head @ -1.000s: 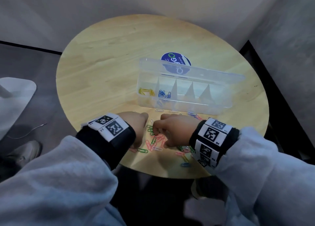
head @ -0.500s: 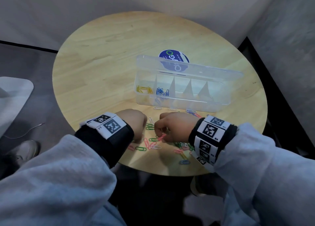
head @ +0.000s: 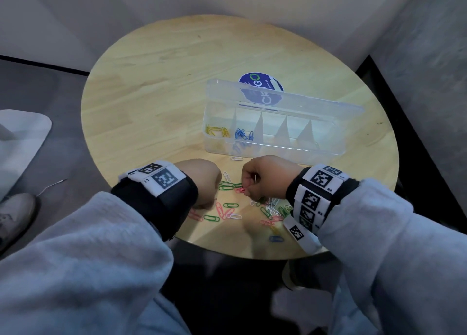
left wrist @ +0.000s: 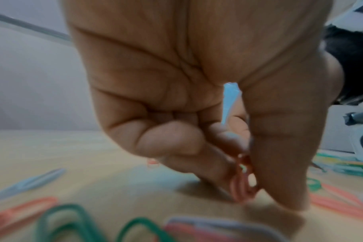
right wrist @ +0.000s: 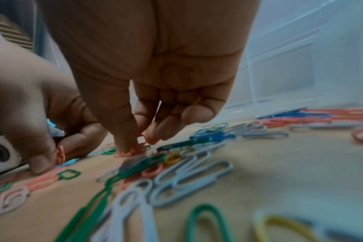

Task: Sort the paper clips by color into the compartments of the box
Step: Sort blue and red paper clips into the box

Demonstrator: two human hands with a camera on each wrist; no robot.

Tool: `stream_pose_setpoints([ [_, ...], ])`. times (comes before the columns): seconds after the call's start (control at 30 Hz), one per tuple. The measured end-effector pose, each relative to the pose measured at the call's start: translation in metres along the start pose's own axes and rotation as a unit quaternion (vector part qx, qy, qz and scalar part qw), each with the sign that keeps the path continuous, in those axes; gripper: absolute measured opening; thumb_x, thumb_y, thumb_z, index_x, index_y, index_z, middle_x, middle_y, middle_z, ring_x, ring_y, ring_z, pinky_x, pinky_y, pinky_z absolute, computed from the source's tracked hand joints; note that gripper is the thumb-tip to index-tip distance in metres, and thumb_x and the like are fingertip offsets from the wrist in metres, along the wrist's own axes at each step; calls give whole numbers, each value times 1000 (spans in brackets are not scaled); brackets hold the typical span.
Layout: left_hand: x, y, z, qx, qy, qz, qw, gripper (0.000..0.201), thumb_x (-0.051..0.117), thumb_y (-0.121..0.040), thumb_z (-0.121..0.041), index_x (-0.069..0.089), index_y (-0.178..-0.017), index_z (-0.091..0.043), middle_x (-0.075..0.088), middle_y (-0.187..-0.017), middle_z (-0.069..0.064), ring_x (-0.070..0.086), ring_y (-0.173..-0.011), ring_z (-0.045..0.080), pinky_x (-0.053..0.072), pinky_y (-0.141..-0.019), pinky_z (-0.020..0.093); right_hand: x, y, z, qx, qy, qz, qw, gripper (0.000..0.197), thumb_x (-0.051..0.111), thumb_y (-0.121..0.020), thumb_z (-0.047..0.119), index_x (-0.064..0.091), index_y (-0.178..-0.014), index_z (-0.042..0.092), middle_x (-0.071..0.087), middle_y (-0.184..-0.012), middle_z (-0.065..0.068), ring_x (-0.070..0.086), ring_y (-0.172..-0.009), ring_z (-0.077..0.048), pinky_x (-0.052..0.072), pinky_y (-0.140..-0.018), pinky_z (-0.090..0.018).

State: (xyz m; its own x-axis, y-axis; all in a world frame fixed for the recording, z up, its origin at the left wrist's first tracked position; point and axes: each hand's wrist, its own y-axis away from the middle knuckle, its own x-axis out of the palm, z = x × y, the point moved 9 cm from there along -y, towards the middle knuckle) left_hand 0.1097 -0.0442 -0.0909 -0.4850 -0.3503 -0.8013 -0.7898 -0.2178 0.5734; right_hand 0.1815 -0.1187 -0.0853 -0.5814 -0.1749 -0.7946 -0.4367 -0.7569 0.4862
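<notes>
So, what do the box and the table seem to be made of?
The box: clear, glossy plastic, probably; the clips inside and the dividers show through its walls. The table: light wood or wood veneer with a smooth matte finish; grain lines run across its top.

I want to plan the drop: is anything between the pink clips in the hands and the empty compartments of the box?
Only the box's low clear front wall stands between; the lid is open, so the compartments are free from above.

I see a smooth, pale wood table (head: 156,86). The box (head: 278,142) is clear, shiny plastic. The paper clips (head: 228,205) look smooth and coated. My sleeves (head: 83,253) are soft cloth.
</notes>
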Motion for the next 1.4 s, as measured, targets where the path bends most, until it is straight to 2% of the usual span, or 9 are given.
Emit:
stream_pose_setpoints([
  [0.23,-26,1,19,36,273,-31,961,16,73,-77,-12,62,-86,-19,61,-66,-6,54,-60,9,42,-63,23,-16,-1,-16,14,-189,-47,981,21,67,-80,8,60,-78,27,53,-66,6,50,-59,-8,45,-66,-21],
  [0.47,-31,9,29,26,568,11,823,15,59,-86,3,64,-79,-9,58,-61,1,62,-46,5,53,-50,12,-2,7,-22,54,-493,42,867,28,42,-91,-11,60,-75,5,61,-56,-5,61,-48,-10,54,-52,-16],
  [0.63,-35,12,27,27,677,23,735,21,48,-92,-2,61,-77,-9,57,-55,1,61,-46,8,52,-46,14,1,9,-27,87,-613,17,786,36,21,-86,-10,48,-69,7,50,-65,-9,60,-50,-17,50,-44,-19],
  [0.8,-35,16,25,21,740,33,671,21,43,-94,-9,63,-86,-5,61,-68,7,67,-51,11,56,-50,17,0,10,-30,103,-607,-10,788,29,28,-89,-3,46,-70,9,47,-64,-8,53,-49,-18,45,-41,-19],
  [0.93,-30,14,28,7,725,28,689,24,39,-93,3,62,-94,-3,65,-86,14,71,-60,13,59,-57,19,1,11,-28,111,-478,-19,871,22,41,-92,-1,46,-72,8,46,-61,-9,47,-50,-19,42,-39,-20],
  [1.07,-30,13,31,-6,677,9,736,21,42,-93,1,62,-89,-6,62,-79,10,66,-55,10,56,-54,18,-3,17,-23,90,-163,-11,982,8,58,-84,8,63,-80,14,55,-60,9,49,-53,-6,39,-49,-18],
  [1.17,-32,11,36,-20,548,-29,836,12,55,-89,-7,60,-80,-12,53,-66,3,50,-46,8,43,-41,14,-4,15,-16,73,-42,-8,996,12,67,-79,14,70,-90,16,49,-61,11,44,-56,-3,34,-51,-19],
  [1.27,-31,12,30,-7,345,-33,938,6,69,-80,-23,63,-77,-22,53,-66,-3,42,-53,10,34,-51,21,-4,11,-14,78,-17,-20,997,15,72,-76,22,65,-89,24,47,-63,10,45,-55,-3,33,-50,-21],
  [1.4,-22,16,23,-14,186,-33,982,14,74,-73,-26,60,-71,-26,52,-66,-11,46,-60,5,34,-57,22,3,6,-7,65,10,-17,998,21,69,-78,22,61,-97,25,46,-56,9,46,-52,-6,32,-47,-21],
])
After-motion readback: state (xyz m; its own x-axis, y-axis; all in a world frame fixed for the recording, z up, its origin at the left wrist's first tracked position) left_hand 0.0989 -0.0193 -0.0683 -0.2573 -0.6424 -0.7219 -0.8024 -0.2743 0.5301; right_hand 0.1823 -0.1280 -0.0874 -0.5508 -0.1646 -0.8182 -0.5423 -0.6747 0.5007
